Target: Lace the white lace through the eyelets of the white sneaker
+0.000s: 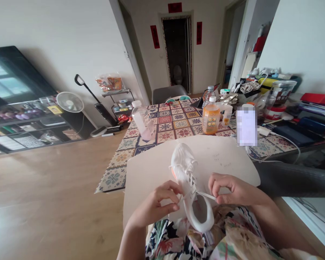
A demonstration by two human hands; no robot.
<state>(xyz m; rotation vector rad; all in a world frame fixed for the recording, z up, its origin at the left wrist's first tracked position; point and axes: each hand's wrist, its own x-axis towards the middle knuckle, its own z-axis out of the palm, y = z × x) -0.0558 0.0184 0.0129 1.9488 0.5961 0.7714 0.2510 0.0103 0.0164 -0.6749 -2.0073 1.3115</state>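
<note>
The tile-patterned table (176,124) is largest, with a pale sheet (146,169) across its near end. Over that sheet is a white shoe (184,180), toe pointing away, its opening nearest the person. Farther off stand a clear bottle (143,122), left, and an orange bottle (211,115). The left hand (155,204) sits beside the shoe, thumb and forefinger apart (whether they grip anything, I cannot tell). The right hand (238,191) pinches, thumb against fingers, the smallest thing here: a white lace (208,195), stretched sideways from the shoe.
</note>
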